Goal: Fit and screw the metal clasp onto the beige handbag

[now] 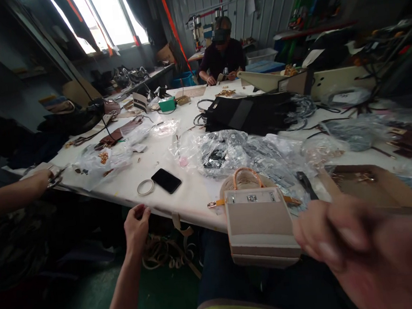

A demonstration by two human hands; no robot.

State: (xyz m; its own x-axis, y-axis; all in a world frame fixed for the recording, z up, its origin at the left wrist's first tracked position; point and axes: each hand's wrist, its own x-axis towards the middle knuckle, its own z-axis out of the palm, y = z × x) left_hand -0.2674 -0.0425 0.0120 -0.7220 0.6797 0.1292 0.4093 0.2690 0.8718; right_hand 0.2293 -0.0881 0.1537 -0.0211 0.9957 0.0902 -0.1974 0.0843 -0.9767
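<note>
A small beige handbag [260, 222] with an orange-edged handle stands at the table's front edge, its flap side showing three small metal fittings. To its left is my left hand [137, 228], raised just off the edge with thumb and fingertips pressed together; whatever they pinch is too small to tell. Large and blurred at the lower right, my right hand [353, 237] is closed beside the bag's right side, and its contents, if any, are hidden. Behind my left hand lie a roll of tape [145, 187] and a black phone [166, 180].
Clear plastic bags [223, 150] and a black fabric piece [249, 113] cover the table's middle. A cardboard tray [393, 191] with metal parts is at right. Another person's hand [44, 180] holds scissors at far left; a person [224, 56] sits across the table.
</note>
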